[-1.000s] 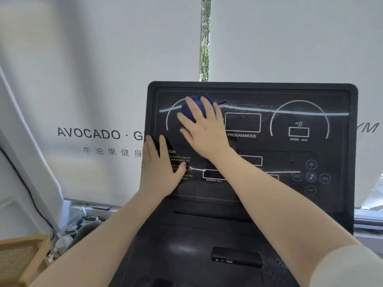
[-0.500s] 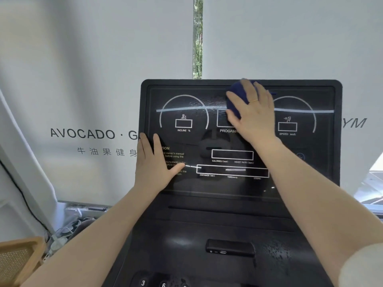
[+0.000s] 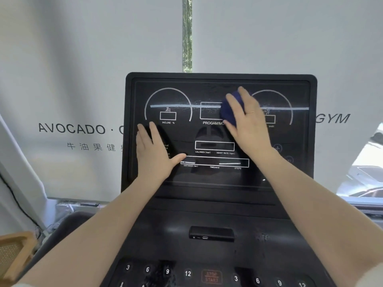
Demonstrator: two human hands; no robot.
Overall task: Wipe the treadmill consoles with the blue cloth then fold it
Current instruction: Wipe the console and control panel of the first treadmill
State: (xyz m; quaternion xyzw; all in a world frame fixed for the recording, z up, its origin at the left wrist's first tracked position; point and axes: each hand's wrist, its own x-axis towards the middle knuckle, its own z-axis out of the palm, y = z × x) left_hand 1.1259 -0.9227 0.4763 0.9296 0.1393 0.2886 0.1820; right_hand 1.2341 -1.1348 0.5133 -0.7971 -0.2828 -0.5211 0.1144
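Nearest, along the bottom edge, a row of number keys and a red stop/start button are partly cut off by the frame. Above them a small black slot sits below both forearms. The left hand lies flat on the treadmill console, fingers straight and spread, covering the printed text beneath it. Up and to its right, the right hand presses the bunched blue cloth against the screen; the fingers lie mostly straight over it, hiding most of the cloth and the speed readout. Bare screen lies left of the cloth. Beyond, the lettered white wall is half hidden behind the console.
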